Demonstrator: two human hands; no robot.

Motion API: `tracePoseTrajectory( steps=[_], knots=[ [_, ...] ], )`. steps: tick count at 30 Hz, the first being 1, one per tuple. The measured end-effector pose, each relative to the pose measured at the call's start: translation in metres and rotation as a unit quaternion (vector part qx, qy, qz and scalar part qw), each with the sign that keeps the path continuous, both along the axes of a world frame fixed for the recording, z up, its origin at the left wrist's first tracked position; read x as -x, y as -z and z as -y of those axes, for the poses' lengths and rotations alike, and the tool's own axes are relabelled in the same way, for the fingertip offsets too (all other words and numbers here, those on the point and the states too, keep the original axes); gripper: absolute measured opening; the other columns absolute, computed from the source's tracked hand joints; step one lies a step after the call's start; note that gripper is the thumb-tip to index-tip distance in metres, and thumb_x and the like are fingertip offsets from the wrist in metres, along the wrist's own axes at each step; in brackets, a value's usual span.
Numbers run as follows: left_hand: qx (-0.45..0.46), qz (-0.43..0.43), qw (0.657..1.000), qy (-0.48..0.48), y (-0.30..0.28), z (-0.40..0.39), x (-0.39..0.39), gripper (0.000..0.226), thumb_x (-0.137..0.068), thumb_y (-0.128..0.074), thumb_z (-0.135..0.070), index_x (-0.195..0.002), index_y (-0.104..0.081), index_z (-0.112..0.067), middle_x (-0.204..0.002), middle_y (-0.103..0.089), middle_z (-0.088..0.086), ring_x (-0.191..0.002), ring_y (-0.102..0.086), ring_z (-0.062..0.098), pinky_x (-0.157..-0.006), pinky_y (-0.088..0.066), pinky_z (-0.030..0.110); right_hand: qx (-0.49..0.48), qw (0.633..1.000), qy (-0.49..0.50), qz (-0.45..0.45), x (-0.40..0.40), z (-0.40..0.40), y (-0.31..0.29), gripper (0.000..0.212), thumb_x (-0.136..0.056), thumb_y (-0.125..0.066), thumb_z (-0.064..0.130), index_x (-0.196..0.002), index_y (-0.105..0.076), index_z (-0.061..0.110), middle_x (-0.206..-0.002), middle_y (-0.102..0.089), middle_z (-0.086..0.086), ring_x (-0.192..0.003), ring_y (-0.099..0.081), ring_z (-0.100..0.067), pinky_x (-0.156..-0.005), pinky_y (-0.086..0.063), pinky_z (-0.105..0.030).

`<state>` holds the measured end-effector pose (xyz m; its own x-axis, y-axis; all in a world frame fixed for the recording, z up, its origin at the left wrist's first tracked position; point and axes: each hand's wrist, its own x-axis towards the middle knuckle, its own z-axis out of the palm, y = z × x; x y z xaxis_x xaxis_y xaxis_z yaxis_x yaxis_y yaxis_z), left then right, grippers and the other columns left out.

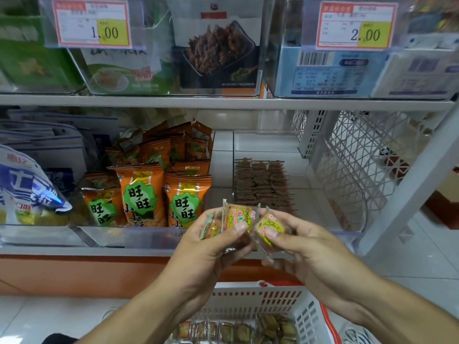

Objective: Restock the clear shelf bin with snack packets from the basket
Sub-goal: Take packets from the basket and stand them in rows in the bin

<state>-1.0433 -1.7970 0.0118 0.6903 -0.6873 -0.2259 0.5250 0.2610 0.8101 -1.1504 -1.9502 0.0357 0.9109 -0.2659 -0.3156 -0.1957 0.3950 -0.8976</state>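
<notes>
Both hands [248, 247] pinch square, crinkly snack packets [236, 218].

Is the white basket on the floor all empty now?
No, the white basket still has many small snack packets lying in its bottom.

snack packets [239, 219]: clear glossy film | shelf bin [263, 150]: clear smooth plastic | basket [305, 316]: white perforated plastic | orange bags [139, 194]: shiny foil-like wrap | price tags [93, 23]: matt paper

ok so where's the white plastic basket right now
In the head view, the white slotted plastic basket sits on the floor at the bottom centre, below both hands and in front of the orange shelf base, with small snack packets inside.
</notes>
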Motion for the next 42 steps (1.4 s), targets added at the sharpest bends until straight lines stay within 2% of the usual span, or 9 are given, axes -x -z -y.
tracePoseTrajectory(
  steps=[5, 9, 12, 17, 20, 28, 32, 36, 42],
  knots=[
    [-0.025, -0.002, 0.999, -0.027, -0.001, 0.000, -0.002, 0.043, -0.063, -0.086, -0.016, -0.103, -0.073, -0.009, -0.105, -0.076, 0.018, -0.092, -0.075, 0.024, -0.077, -0.063, 0.033, -0.016, 0.999, 0.016, 0.022, -0.003, -0.003, 0.006, 0.034, -0.079, -0.072, 0.019, -0.113, -0.077, 0.020, -0.109, -0.076, -0.005, -0.079, -0.063, -0.010, -0.060, -0.053, -0.023],
    [-0.064, 0.023, 0.997, -0.026, 0.000, -0.001, 0.001, 0.059, -0.065, -0.087, -0.015, -0.118, -0.065, -0.004, -0.111, -0.075, 0.021, -0.093, -0.075, 0.027, -0.075, -0.062, 0.031, -0.110, 0.993, 0.022, 0.039, -0.005, -0.005, 0.009, 0.038, -0.074, -0.073, 0.012, -0.112, -0.076, 0.006, -0.105, -0.075, -0.012, -0.079, -0.070, -0.012, -0.068, -0.059, -0.022],
    [-0.068, 0.032, 0.997, -0.017, -0.002, -0.003, 0.000, 0.057, -0.062, -0.087, -0.015, -0.114, -0.067, -0.006, -0.108, -0.076, 0.020, -0.089, -0.075, 0.025, -0.072, -0.061, 0.030, -0.078, 0.997, -0.016, -0.008, -0.006, -0.005, 0.012, 0.032, -0.078, -0.071, 0.020, -0.109, -0.078, 0.015, -0.116, -0.074, -0.013, -0.098, -0.069, -0.019, -0.074, -0.059, -0.026],
    [-0.030, 0.011, 0.999, -0.003, -0.005, -0.004, -0.004, 0.040, -0.080, -0.070, -0.032, -0.113, -0.069, -0.008, -0.111, -0.076, 0.016, -0.099, -0.075, 0.023, -0.075, -0.062, 0.032, -0.049, 0.998, -0.016, -0.032, -0.007, -0.002, 0.014, 0.033, -0.079, -0.070, 0.025, -0.112, -0.078, 0.019, -0.119, -0.074, -0.008, -0.096, -0.068, -0.014, -0.069, -0.055, -0.027],
    [-0.053, 0.043, 0.998, -0.016, -0.003, -0.005, -0.003, 0.043, -0.079, -0.076, -0.024, -0.117, -0.067, -0.007, -0.112, -0.076, 0.015, -0.102, -0.075, 0.027, -0.077, -0.061, 0.031, -0.038, 0.998, -0.040, -0.015, -0.007, -0.003, 0.014, 0.033, -0.083, -0.070, 0.028, -0.114, -0.077, 0.022, -0.121, -0.073, -0.006, -0.104, -0.066, -0.014, -0.074, -0.055, -0.028],
    [-0.059, 0.044, 0.995, -0.061, -0.004, -0.009, -0.010, 0.047, -0.069, -0.081, -0.009, -0.114, -0.069, -0.011, -0.101, -0.078, 0.018, -0.093, -0.077, 0.029, -0.077, -0.063, 0.034, -0.013, 0.999, -0.044, 0.009, -0.009, 0.012, 0.003, 0.052, -0.078, -0.074, 0.019, -0.126, -0.061, 0.005, -0.111, -0.074, -0.012, -0.089, -0.069, -0.018, -0.065, -0.056, -0.028],
    [-0.099, 0.116, 0.988, -0.005, -0.010, -0.012, -0.011, 0.031, -0.072, -0.084, -0.023, -0.102, -0.076, -0.018, -0.102, -0.078, 0.014, -0.088, -0.078, 0.027, -0.066, -0.063, 0.030, -0.006, 0.991, -0.135, -0.001, -0.006, 0.026, -0.010, 0.051, -0.087, -0.071, 0.004, -0.136, -0.057, 0.011, -0.123, -0.069, -0.017, -0.096, -0.070, -0.023, -0.070, -0.058, -0.030],
    [-0.141, 0.166, 0.971, 0.100, -0.012, -0.016, -0.009, 0.032, -0.083, -0.078, -0.036, -0.115, -0.076, -0.034, -0.107, -0.079, 0.007, -0.088, -0.077, 0.024, -0.064, -0.062, 0.027, -0.016, 0.972, -0.236, -0.008, -0.002, 0.028, -0.012, 0.052, -0.088, -0.067, 0.003, -0.139, -0.059, 0.014, -0.115, -0.067, -0.018, -0.089, -0.065, -0.019, -0.079, -0.056, -0.028],
    [-0.162, 0.116, 0.973, 0.117, -0.013, -0.016, -0.007, 0.038, -0.093, -0.060, -0.052, -0.116, -0.077, -0.027, -0.110, -0.078, 0.008, -0.094, -0.077, 0.024, -0.069, -0.063, 0.028, 0.038, 0.975, -0.220, 0.016, -0.001, 0.022, -0.005, 0.050, -0.080, -0.075, 0.002, -0.126, -0.068, 0.020, -0.120, -0.070, -0.016, -0.103, -0.068, -0.025, -0.084, -0.058, -0.030]
  ],
)
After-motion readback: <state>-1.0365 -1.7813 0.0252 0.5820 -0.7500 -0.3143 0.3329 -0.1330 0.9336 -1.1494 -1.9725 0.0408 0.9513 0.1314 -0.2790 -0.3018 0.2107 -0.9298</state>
